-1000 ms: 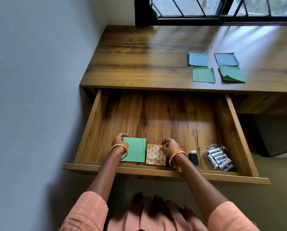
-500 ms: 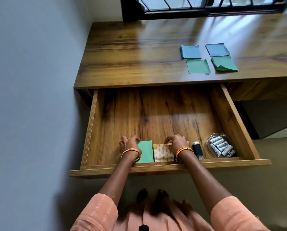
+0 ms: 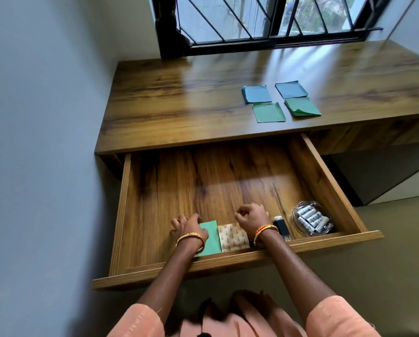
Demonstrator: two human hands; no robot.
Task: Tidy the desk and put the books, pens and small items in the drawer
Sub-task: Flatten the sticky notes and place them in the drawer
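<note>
Two curled-fingered hands, left hand (image 3: 189, 228) and right hand (image 3: 252, 216), touch flat green pad (image 3: 209, 235).

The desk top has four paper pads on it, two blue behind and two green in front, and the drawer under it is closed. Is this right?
Not fully. The head view shows the drawer pulled open, not closed; both hands reach into it. The rest holds: on the desk top lie four paper pads, two blue pads behind and two green pads in front.
</note>
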